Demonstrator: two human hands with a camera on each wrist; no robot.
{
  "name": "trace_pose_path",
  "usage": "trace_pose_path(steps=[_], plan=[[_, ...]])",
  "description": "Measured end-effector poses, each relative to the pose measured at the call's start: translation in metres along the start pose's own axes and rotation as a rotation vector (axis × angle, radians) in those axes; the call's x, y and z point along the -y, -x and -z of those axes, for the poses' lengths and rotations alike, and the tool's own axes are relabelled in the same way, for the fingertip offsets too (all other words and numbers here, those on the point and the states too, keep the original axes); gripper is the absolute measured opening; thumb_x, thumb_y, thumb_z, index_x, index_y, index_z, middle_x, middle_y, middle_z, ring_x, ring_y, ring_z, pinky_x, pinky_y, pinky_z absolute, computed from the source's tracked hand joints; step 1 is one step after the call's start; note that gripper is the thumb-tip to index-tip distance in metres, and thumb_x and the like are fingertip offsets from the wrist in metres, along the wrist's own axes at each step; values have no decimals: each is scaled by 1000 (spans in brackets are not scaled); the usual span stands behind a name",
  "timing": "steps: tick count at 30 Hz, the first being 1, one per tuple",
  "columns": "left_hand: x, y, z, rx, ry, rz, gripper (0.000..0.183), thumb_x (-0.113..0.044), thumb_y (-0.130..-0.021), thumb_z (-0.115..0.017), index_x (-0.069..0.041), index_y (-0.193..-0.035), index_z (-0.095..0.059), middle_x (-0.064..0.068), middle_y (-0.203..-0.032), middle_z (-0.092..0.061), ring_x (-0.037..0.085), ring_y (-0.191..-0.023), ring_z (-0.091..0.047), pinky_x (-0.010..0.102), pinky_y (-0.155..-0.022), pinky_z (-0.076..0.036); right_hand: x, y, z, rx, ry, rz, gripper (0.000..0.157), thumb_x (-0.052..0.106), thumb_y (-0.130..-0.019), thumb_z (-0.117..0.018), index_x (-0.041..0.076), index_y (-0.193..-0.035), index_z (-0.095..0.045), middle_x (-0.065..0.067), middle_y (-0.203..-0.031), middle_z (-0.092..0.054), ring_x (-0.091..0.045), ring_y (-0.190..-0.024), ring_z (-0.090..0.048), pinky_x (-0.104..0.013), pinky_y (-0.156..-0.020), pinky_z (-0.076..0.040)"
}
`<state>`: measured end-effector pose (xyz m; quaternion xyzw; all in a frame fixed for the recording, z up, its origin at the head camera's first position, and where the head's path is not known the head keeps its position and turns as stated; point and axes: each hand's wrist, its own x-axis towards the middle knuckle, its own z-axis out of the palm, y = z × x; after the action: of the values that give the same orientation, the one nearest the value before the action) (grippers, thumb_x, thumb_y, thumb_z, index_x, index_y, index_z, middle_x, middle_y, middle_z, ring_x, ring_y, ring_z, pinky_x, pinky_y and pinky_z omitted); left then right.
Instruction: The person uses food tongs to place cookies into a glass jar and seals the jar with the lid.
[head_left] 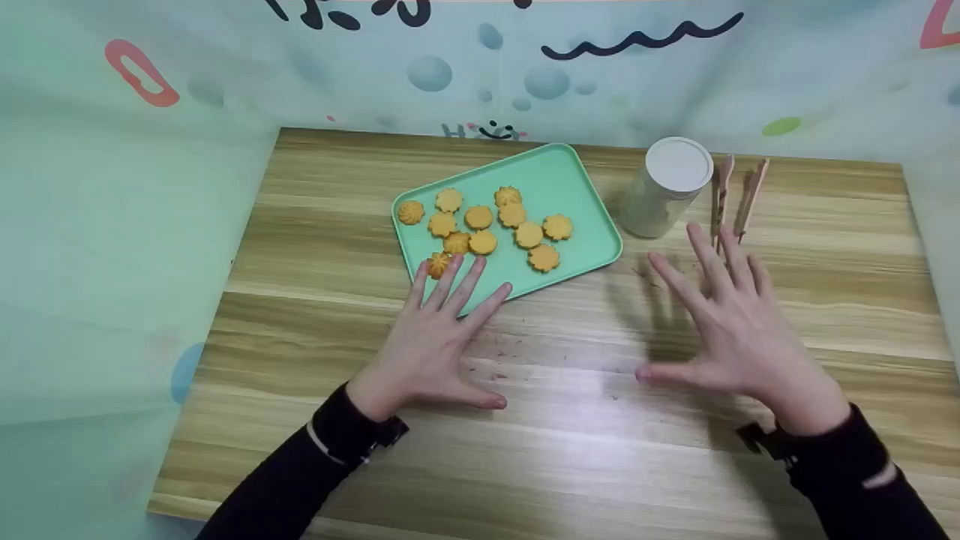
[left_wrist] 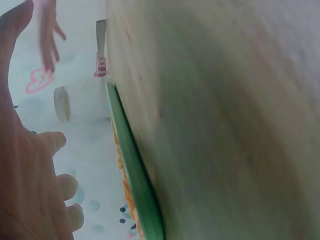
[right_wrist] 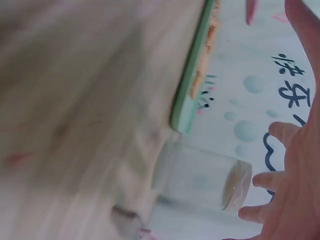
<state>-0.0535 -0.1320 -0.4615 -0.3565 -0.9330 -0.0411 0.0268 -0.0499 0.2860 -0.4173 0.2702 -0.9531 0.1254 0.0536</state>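
Several golden flower-shaped cookies [head_left: 512, 214] lie on a mint-green tray [head_left: 577, 266] set at a slant on the table. With fingers spread, my left hand [head_left: 431, 349] hovers by the tray's near corner, its fingertips overlapping the edge and one cookie in the head view. My right hand [head_left: 739, 337] is spread too, in front of a clear jar [head_left: 654, 206] with a white lid [head_left: 679, 163]. Beyond its fingertips lie wooden-handled tongs [head_left: 752, 191]. Both hands are free of any object. The right wrist view shows the jar [right_wrist: 195, 175] standing past the tray's corner.
The wood-grain table [head_left: 315, 315] has dark crumbs [head_left: 499, 356] scattered near its middle. A pale printed cloth [head_left: 480, 82] hangs behind the table and along its left side. Jar and tongs stand close to the back edge.
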Motion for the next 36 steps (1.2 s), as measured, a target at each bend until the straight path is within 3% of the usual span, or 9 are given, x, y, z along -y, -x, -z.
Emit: trace_pose_path(steps=[4, 7, 12, 19, 22, 26, 31, 36], plan=[[-5, -3, -3, 3, 2, -8, 144, -112, -67, -45, -26, -177, -11, 17, -183, 2, 43, -168, 2, 74, -130, -4, -2, -28, 4, -56, -38, -51, 134, 87, -69, -80, 31, -176, -23, -17, -183, 3, -51, -165, 2, -87, -120, -16], [-7, -5, -4, 6, 1, -11, 144, -111, -67, -46, -26, -177, -10, 17, -183, 3, 45, -167, -2, 74, -130, -5, -7, -48, 8, -119, -73, -91, 128, 74, -74, -87, 30, -176, -22, -20, -182, 1, -50, -166, 1, -87, -120, -17], [-10, -10, -3, 3, 1, -22, 143, -111, -69, -44, -26, -178, -9, 17, -182, 6, 48, -167, -5, 74, -130, -7, -18, -78, 6, -207, -149, -158, 111, 50, -88, -88, 23, -175, -24, -29, -179, -6, -54, -163, -8, -77, -128, -11], [-12, -12, -1, 3, 44, -37, 138, -108, -73, -46, -25, -178, -9, 18, -183, 4, 48, -167, -4, 75, -130, -8, -30, -109, 2, -214, -236, -308, 102, 47, -95, -83, 22, -175, -24, -28, -179, -6, -54, -162, -12, -74, -129, -14], [-12, -13, -1, 9, 53, -39, 137, -107, -74, -46, -25, -178, -8, 18, -182, 6, 48, -167, -3, 75, -129, -9, -34, -118, 2, -200, -255, -363, 104, 49, -95, -82, 22, -176, -23, -25, -180, -6, -51, -164, -12, -73, -129, -17], [-12, -14, 0, 17, 81, -41, 135, -105, -76, -47, -24, -177, -10, 18, -182, 6, 49, -167, -3, 75, -129, -10, -40, -126, -1, -181, -289, -418, 105, 44, -94, -85, 19, -175, -23, -25, -176, -17, -49, -160, -24, -69, -129, -26], [-12, -15, -1, 25, 120, -40, 132, -102, -78, -52, -22, -177, -14, 18, -183, 7, 48, -167, -1, 75, -130, -9, -43, -130, -7, -188, -333, -456, 100, 33, -92, -88, 15, -171, -31, -29, -162, -33, -48, -145, -41, -67, -119, -41], [-11, -16, -2, 15, 129, -40, 130, -99, -80, -54, -21, -177, -17, 18, -183, 6, 48, -167, -2, 75, -129, -10, -39, -133, -9, -199, -358, -516, 98, 33, -92, -88, 16, -171, -31, -32, -156, -34, -49, -136, -47, -66, -113, -45]])
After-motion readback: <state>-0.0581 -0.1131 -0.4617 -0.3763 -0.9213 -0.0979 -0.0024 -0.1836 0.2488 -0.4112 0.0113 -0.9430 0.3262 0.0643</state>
